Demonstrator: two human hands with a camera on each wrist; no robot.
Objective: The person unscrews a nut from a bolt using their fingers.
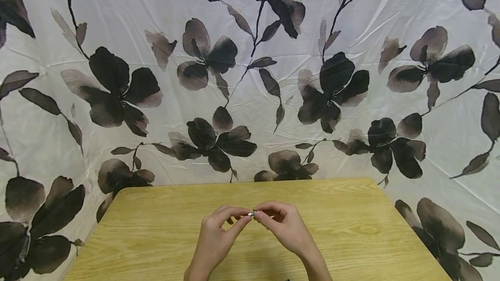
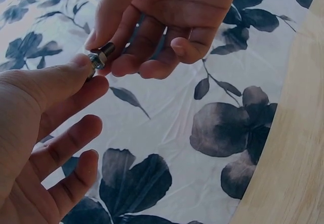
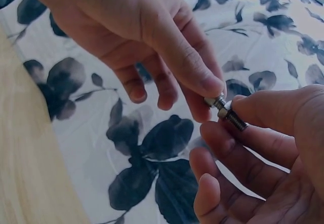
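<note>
A small metal bolt (image 3: 237, 121) with a hex nut (image 3: 223, 113) on its thread is held between the two hands above the table. My left hand (image 1: 215, 234) pinches the bolt's head end between thumb and forefinger. From the other side, my right hand (image 1: 288, 230) pinches at the nut with thumb and forefinger. The threaded end of the bolt sticks out past the nut toward the right palm, as the right wrist view shows. Fingertips partly cover the bolt head and the nut. The other fingers of both hands are loosely bent, touching nothing.
A wood-grain table (image 1: 148, 233) with rounded far corners lies under the hands. Behind it and at its sides hangs a white cloth (image 1: 273, 112) with dark flowers. A tiny dark object (image 1: 287, 279) shows at the bottom edge of the head view, too cut off to identify.
</note>
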